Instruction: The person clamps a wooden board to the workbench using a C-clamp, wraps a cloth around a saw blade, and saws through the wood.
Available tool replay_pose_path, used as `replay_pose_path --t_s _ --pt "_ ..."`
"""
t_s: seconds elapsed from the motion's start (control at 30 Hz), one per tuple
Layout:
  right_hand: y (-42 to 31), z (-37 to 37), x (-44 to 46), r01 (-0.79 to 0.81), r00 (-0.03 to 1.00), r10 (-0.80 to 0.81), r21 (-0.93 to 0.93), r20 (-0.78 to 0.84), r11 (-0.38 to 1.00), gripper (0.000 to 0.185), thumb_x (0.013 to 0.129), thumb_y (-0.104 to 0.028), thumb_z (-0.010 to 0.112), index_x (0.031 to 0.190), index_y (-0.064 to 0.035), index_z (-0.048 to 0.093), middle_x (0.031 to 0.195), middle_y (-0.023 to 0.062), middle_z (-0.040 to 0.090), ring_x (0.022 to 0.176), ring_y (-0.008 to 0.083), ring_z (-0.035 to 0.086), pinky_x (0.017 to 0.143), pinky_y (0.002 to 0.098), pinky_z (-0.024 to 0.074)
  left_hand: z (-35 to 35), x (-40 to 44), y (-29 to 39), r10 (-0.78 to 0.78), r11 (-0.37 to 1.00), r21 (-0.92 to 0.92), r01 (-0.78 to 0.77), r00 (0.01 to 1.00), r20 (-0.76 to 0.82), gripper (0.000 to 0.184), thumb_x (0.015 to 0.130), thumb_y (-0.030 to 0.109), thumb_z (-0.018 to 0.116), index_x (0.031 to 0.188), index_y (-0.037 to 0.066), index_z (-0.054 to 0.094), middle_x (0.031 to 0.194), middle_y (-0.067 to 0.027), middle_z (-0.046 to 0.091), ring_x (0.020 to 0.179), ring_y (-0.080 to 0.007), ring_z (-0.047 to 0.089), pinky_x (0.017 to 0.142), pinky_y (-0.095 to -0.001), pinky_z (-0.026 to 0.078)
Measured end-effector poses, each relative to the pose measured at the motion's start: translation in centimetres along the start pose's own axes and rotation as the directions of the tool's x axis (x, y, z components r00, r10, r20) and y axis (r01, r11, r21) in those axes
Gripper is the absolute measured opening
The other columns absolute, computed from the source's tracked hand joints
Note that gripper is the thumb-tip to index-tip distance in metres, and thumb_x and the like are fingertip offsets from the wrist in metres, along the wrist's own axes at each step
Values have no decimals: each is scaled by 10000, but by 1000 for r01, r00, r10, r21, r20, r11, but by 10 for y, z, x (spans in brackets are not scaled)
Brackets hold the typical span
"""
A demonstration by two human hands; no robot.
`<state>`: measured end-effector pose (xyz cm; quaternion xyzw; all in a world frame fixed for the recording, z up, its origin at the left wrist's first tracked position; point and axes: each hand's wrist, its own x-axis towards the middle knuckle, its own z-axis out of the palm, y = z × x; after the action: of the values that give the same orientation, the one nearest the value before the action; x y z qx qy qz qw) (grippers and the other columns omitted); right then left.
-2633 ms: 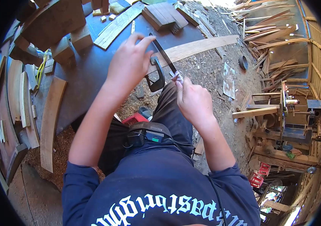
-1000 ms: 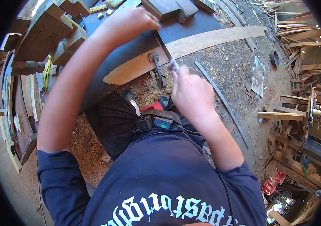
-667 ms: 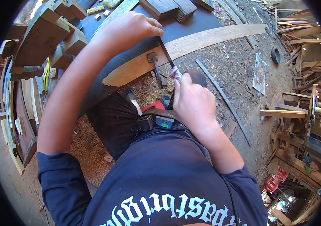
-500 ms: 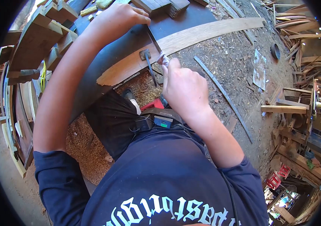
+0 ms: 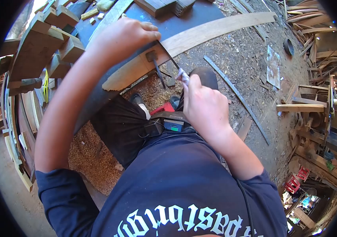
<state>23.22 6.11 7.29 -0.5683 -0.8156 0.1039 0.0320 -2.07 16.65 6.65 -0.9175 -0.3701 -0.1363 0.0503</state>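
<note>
A long, thin dark file [image 5: 169,55] runs slantwise between my two hands, above a curved wooden board [image 5: 125,75]. My right hand [image 5: 207,102] is closed round its near end, where whitish cloth [image 5: 182,76] is wrapped. The fingers of my left hand [image 5: 131,36] curl over the far end, and the hand hides that tip. A dark metal clamp [image 5: 152,56] with a long bar sits on the board, just below my left hand. The board lies on a dark bench surface [image 5: 93,87].
A longer pale curved board [image 5: 224,31] stretches off to the right. Dark wooden blocks [image 5: 156,7] lie at the top. Stacked cut timber [image 5: 34,51] stands at the left. A metal strip [image 5: 237,98] lies on the debris-strewn ground, with wood shavings [image 5: 89,152] below the bench.
Both my hands have moved down and to the right with the file, closer to my body. The clamp and curved board have stayed in place.
</note>
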Motion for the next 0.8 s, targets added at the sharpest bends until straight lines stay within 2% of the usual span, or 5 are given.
replay_pose_path --t_s 0.1,0.23,0.33,0.43,0.8 --pt "-5 -3 9 35 999 -33 -51 36 998 183 1013 -182 526 941 -16 553 614 158 685 589 344 730 522 453 582 3 6 -10 2 1000 -2 -2 1000 -12 276 877 53 599 1087 93 774 1156 -129 758 1015 -302 745 909 -387 598" --pt "-3 13 28 70 994 -72 -28 -83 997 229 1029 -252 562 949 -39 538 596 205 651 553 415 689 510 521 555 1 11 -31 11 1000 -2 -11 1000 -3 261 871 52 597 1062 84 773 1158 -103 761 1019 -296 744 891 -387 600" --pt "1 -3 -1 31 999 -30 -46 18 998 176 1007 -183 535 936 -23 555 609 167 679 583 348 728 520 463 579 -9 9 5 -27 1000 14 26 992 124 284 862 69 602 1093 95 765 1175 -98 756 1030 -292 740 899 -387 597" --pt "-1 -2 -8 -15 999 16 -49 29 999 244 1025 -264 568 962 -29 550 596 207 653 542 412 689 503 519 554 -1 7 4 33 999 -38 -33 999 15 283 864 73 609 1096 105 769 1173 -92 758 1035 -290 741 897 -386 599" --pt "0 0 -6 -33 998 34 -23 50 999 234 1037 -246 547 965 -25 560 641 208 675 598 399 710 518 526 559 6 5 -1 54 998 -38 -56 996 -65 238 877 63 599 1036 103 772 1106 -118 770 939 -316 749 825 -394 604"
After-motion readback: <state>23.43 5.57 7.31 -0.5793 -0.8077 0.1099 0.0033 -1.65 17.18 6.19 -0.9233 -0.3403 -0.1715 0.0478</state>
